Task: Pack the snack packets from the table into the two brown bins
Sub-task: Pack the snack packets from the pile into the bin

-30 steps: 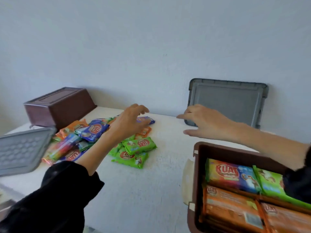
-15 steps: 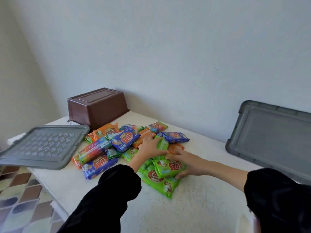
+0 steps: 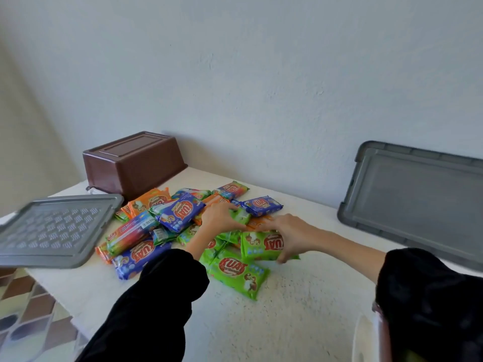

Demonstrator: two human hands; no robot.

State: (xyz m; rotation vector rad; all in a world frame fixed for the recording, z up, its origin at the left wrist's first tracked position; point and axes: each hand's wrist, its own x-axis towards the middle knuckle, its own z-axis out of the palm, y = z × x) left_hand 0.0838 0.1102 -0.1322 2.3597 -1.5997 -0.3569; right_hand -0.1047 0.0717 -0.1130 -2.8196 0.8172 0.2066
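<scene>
Packets heap mid-table, upturned bin behind, lids left and right.

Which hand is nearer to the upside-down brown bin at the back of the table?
Left. The left hand rests on the packet pile just in front and to the right of the brown bin; the right hand is farther right, on a green packet.

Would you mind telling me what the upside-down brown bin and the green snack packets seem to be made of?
The brown bin looks like moulded plastic: smooth, slightly glossy, with a pressed panel in its base. The green snack packets look like thin glossy printed film, crinkled, with crimped ends.
</scene>
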